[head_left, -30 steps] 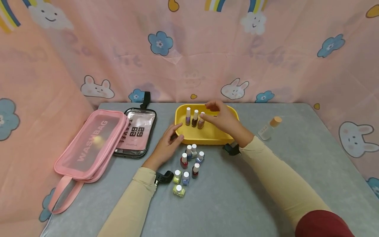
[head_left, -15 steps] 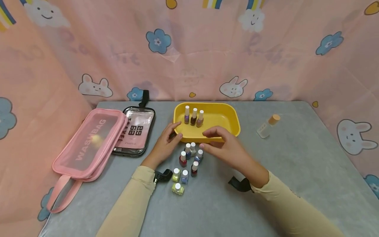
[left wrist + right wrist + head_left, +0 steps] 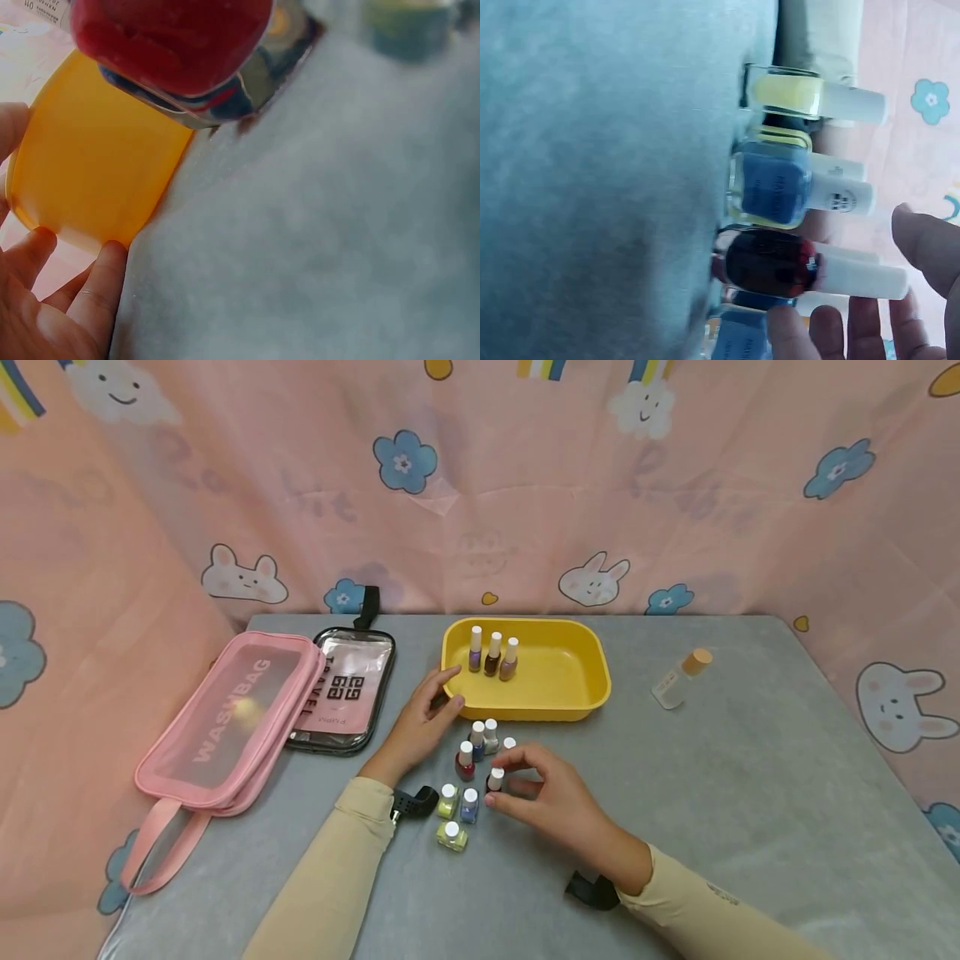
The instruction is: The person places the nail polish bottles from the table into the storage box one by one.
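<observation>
My left hand (image 3: 420,722) rests at the left end of a yellow tray (image 3: 558,714), fingertips touching its rim and wall. Three nail polish bottles stand in the tray: purple (image 3: 475,658), dark (image 3: 492,663) and mauve (image 3: 508,668). My right hand (image 3: 562,797) has thumb and fingers on either side of a dark red nail polish bottle (image 3: 772,262) with a white cap. In the right wrist view a gap shows between thumb and cap. Around it stand a red bottle (image 3: 465,767), a blue one (image 3: 469,808) and several others, including a yellow bottle (image 3: 452,837).
To the left lie a pink wash bag (image 3: 225,727) and a black-edged clear pouch (image 3: 345,693), partly under it. A clear bottle with a wooden-coloured cap (image 3: 681,679) lies on the grey table (image 3: 750,777) at right. A patterned pink curtain (image 3: 495,527) hangs behind.
My right hand has moved from over the tray, beside the mauve bottle, down toward the front, to the dark red bottle. My left hand has stayed at the tray's left end.
</observation>
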{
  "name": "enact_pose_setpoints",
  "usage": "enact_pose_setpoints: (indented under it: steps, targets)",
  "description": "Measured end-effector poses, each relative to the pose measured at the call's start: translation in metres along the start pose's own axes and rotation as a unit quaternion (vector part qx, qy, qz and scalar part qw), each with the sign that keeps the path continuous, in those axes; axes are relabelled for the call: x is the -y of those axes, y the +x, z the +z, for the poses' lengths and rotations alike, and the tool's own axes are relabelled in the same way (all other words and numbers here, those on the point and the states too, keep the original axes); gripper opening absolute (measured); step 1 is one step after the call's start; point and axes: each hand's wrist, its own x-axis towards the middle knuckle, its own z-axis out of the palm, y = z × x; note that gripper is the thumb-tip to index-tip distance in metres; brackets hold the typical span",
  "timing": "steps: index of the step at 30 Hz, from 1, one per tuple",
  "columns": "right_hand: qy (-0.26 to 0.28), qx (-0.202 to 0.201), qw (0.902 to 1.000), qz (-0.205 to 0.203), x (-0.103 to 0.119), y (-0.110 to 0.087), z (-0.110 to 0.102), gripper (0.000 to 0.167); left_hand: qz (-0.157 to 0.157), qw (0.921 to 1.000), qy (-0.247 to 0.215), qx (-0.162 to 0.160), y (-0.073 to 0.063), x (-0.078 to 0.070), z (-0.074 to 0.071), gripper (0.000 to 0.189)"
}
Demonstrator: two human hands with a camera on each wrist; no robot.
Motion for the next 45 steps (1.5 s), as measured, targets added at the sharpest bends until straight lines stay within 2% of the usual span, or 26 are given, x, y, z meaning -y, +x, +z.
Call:
enact_pose_setpoints:
  steps: [3,9,15,21,25,31,34,39,42,45]
  targets:
    - [0.012,0.001,0.9999,0.001,-0.006,0.001,0.003,0.036,0.002,1.0000,-0.003,-0.002,0.000,0.000,0.000,0.053]
    - [0.020,-0.001,0.9995,-0.023,-0.018,0.005,0.007,0.019,0.005,1.0000,-0.007,-0.003,-0.002,0.000,0.000,0.053]
    - [0.034,-0.008,0.9989,-0.030,-0.022,0.007,0.008,0.018,0.004,1.0000,-0.004,-0.004,-0.002,0.000,-0.001,0.052]
    - [0.029,0.011,0.9991,-0.028,-0.018,0.006,0.003,0.017,-0.001,1.0000,-0.003,-0.004,-0.001,-0.001,0.000,0.052]
    - [0.001,0.014,0.9998,-0.014,-0.005,0.011,-0.012,0.016,-0.001,1.0000,-0.003,-0.004,-0.001,-0.001,0.000,0.053]
    - [-0.050,-0.056,0.9971,-0.008,0.030,0.035,-0.053,0.018,-0.007,1.0000,-0.005,-0.002,0.000,-0.002,0.000,0.052]
    - [-0.070,-0.093,0.9932,0.000,0.039,0.052,-0.073,0.022,-0.010,0.9999,-0.003,0.002,0.000,-0.002,0.000,0.052]
    - [-0.074,-0.129,0.9886,0.025,0.027,0.092,-0.088,0.025,-0.007,1.0000,-0.004,-0.003,0.000,-0.002,-0.001,0.052]
    - [-0.083,-0.130,0.9871,0.043,0.013,0.114,-0.088,0.024,-0.009,0.9999,-0.008,-0.004,0.000,-0.002,-0.001,0.052]
    - [-0.091,-0.123,0.9864,0.059,0.002,0.127,-0.085,0.025,-0.010,0.9999,-0.014,-0.002,0.000,-0.002,0.000,0.053]
